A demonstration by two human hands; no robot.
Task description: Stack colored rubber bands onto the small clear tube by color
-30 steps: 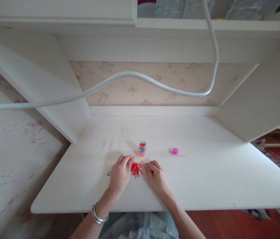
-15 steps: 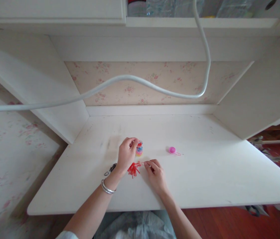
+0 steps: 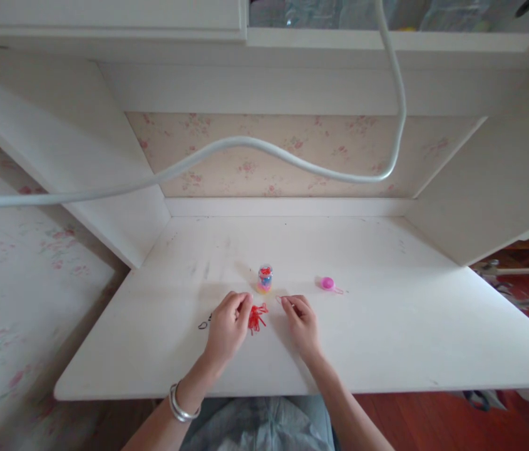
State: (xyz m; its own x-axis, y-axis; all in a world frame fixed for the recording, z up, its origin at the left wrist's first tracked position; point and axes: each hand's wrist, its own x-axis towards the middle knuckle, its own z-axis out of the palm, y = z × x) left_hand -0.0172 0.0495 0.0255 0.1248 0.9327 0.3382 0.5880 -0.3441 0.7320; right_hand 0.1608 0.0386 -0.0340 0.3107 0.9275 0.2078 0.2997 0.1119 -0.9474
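A small clear jar [image 3: 265, 280] with layers of coloured bands, red on top, stands upright on the white desk. Just in front of it lies a loose pile of red rubber bands [image 3: 257, 318]. My left hand [image 3: 229, 321] is at the pile's left side, thumb and fingertips pinched together; whatever is between them is too small to make out. On the other side, my right hand [image 3: 302, 322] pinches a thin rubber band [image 3: 278, 299], its loop sticking out to the left. Black bands [image 3: 203, 325] peek out beside my left hand, which partly covers them.
To the right of the jar lies a pink lid [image 3: 328, 284] with a small loop. A thick white cable [image 3: 245, 143] runs across the view above the desk [image 3: 386, 332]. Side panels and an overhead cabinet [image 3: 104, 25] enclose the desk.
My left hand has come down from the jar's mouth to the left of the red pile, leaving the jar in full view. My right hand has shifted slightly right, still pinching the band.
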